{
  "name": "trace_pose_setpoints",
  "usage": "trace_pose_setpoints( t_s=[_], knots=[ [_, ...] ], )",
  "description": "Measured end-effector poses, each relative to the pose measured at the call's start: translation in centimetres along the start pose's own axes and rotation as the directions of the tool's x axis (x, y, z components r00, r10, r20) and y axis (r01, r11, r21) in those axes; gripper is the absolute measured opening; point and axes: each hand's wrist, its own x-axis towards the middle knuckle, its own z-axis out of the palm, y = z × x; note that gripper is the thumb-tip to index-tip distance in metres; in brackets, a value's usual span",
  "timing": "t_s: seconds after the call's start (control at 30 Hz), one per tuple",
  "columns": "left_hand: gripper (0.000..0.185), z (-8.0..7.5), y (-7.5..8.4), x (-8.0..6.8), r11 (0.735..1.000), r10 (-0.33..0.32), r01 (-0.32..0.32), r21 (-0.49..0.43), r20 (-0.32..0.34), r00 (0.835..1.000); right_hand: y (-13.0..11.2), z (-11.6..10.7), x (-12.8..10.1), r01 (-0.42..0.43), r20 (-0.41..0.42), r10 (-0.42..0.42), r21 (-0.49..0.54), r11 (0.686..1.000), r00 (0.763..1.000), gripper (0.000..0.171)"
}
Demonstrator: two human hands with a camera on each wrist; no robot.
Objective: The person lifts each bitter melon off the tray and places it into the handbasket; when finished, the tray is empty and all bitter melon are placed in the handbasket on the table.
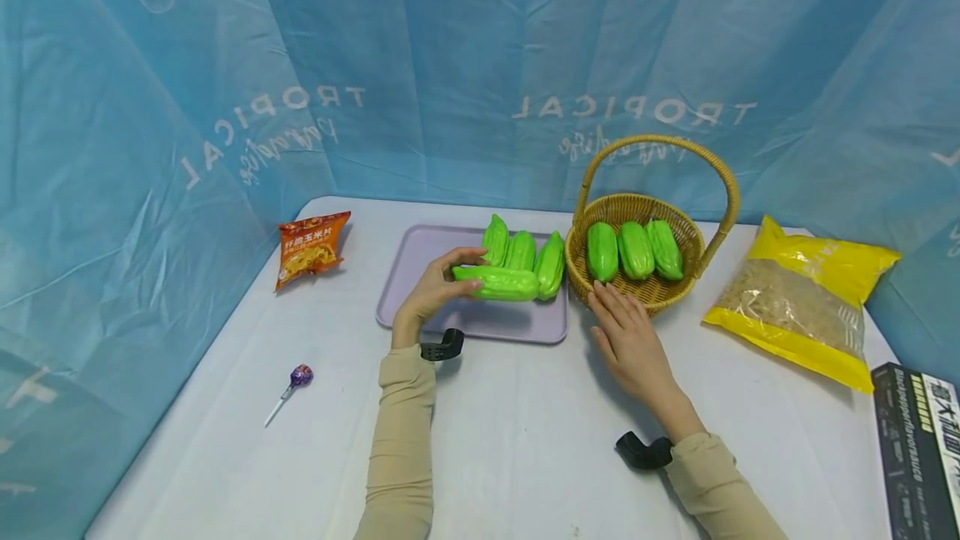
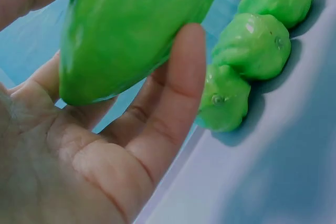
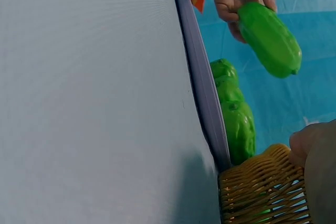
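Note:
Above the lilac tray (image 1: 510,328), my left hand (image 1: 437,288) pinches a glossy green papaya (image 1: 504,283) by one end between thumb and fingers. The left wrist view shows this papaya close up, its far end cut off by the frame. Three more green papayas (image 1: 550,269) lie side by side in the tray's right half. Another three papayas (image 1: 636,250) rest inside the wicker basket (image 1: 630,207) to the right of the tray. My right hand (image 1: 633,348), fingers extended, touches the basket's front rim with its fingertips.
An orange snack bag (image 1: 310,248) and a wrapped lollipop (image 1: 289,392) lie on the left. To the right are a yellow bag of flakes (image 1: 802,298) and a dark box (image 1: 918,440). The basket's tall handle (image 1: 660,138) arches over it. Blue curtain (image 1: 465,65) hangs behind the table.

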Motion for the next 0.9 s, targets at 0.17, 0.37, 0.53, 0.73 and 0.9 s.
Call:
trace_pose_setpoints(
  t_s=[0.17, 0.37, 0.53, 0.73, 0.9],
  knots=[
    [0.056, 0.4, 0.1, 0.2, 0.999, 0.024, -0.024, -0.021, -0.018, 1.000, 0.0, 0.0, -0.1, 0.001, -0.003, -0.001, -0.003, 1.000, 1.000, 0.050],
    [0.051, 1.2, 0.5, 0.7, 0.997, 0.042, -0.044, -0.063, -0.040, 0.998, -0.1, -0.1, 0.0, 0.007, -0.010, -0.007, -0.001, 1.000, 1.000, 0.049],
    [0.049, 2.1, 1.2, 1.2, 0.997, 0.046, -0.050, -0.063, -0.069, 0.997, 0.0, -0.1, 0.0, 0.008, -0.011, -0.008, -0.005, 1.000, 1.000, 0.049],
    [0.042, 3.8, 1.8, 2.1, 0.999, 0.038, -0.034, 0.041, -0.075, 0.996, 0.1, 0.0, 0.0, -0.006, 0.008, 0.006, 0.001, 1.000, 1.000, 0.050],
    [0.038, 5.9, 2.2, 3.3, 0.999, -0.019, 0.021, 0.038, -0.072, 0.997, 0.1, 0.0, 0.0, -0.014, 0.013, 0.014, -0.002, 1.000, 1.000, 0.049]
  ],
)
